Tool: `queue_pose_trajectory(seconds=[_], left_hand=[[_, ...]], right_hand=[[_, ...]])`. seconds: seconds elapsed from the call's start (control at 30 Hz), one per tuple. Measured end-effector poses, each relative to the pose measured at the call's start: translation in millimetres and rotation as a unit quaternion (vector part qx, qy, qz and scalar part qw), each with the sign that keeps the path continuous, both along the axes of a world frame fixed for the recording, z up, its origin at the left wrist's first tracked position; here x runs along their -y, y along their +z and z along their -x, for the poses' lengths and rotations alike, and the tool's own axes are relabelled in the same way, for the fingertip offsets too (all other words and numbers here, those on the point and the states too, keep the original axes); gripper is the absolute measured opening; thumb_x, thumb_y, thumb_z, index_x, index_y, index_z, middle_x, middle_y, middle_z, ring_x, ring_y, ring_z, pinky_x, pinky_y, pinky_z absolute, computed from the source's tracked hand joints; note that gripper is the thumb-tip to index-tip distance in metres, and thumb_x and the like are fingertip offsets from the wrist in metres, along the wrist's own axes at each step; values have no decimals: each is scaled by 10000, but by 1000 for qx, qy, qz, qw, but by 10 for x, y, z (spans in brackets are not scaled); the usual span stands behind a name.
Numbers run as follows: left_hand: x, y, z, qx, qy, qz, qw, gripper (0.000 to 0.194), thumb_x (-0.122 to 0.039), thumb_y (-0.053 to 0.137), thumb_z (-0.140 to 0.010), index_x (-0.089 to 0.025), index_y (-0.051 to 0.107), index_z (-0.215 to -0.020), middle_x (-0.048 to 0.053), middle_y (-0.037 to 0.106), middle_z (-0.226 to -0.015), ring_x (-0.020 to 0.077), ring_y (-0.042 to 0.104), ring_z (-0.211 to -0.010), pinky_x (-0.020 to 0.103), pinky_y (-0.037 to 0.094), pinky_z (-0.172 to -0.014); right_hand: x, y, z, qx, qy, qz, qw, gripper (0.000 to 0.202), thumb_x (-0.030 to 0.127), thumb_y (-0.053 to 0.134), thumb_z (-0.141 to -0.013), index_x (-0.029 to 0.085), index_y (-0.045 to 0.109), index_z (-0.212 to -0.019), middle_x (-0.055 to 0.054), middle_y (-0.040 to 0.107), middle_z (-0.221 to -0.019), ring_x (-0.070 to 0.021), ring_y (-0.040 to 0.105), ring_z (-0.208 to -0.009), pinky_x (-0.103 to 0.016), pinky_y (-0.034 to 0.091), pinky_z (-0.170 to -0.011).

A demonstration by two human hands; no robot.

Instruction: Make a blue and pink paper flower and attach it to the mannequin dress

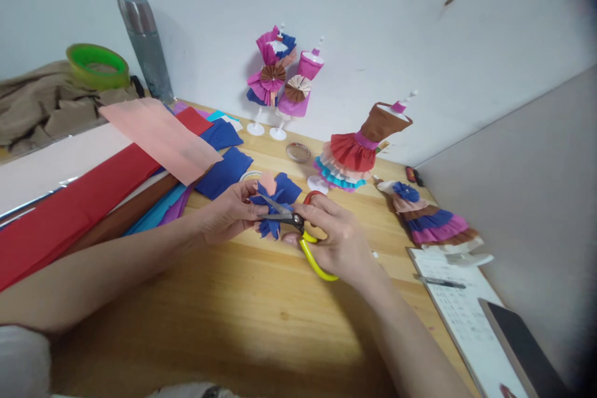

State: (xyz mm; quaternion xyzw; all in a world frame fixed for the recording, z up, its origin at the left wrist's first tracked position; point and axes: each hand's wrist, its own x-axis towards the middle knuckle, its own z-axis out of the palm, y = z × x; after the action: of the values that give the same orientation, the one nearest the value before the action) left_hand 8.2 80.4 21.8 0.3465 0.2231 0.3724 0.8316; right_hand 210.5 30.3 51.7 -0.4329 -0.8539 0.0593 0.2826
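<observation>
- Nearest, on the near side of the blue paper flower [269,228], the bare wooden surface [209,311] spreads between the two forearms.
- Just right of the flower, the right hand [342,236] curls around the handles of the scissors [297,220], gripping them; its forearm slants in from the lower right, back of the hand upward.
- The scissors lie in front of the flower, long axis roughly crosswise, tips pointing left, handles trailing right. The blades stand parted across the petals; whether they touch the paper, I cannot tell.
- At the flower's left edge, the left hand [231,211] pinches it between thumb and fingers, its forearm reaching in from the lower left.
- Left of the flower and farther off, a pale pink paper strip [163,140] slants over other colored sheets.
- Beyond the flower to the right, a dress form [387,127] stands in brown and red.
</observation>
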Motion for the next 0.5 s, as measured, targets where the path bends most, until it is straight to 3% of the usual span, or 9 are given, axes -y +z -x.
queue_pose_trajectory(seconds=[0.17, 0.5], left_hand=[[2, 7, 15, 4, -23, -41, 999, 382, -272, 886, -563, -171, 578, -764, -1, 690, -626, 129, 615, -451, 209, 449, -413], [18, 55, 8, -26, 4, -30, 999, 422, -272, 922, -457, -155, 541, -599, -50, 589, -546, 87, 569, -404, 177, 426, -387]], right_hand=[[1, -14, 4, 2, -3, -1, 1000, 296, 397, 611, -859, 164, 677, -1030, -40, 525, -744, -158, 505, -648, -271, 416, -582], [25, -38, 55, 28, 8, -18, 999, 336, 417, 593, -878, 137, 672, -1047, -49, 528, -751, -165, 505, -662, -273, 407, -587]])
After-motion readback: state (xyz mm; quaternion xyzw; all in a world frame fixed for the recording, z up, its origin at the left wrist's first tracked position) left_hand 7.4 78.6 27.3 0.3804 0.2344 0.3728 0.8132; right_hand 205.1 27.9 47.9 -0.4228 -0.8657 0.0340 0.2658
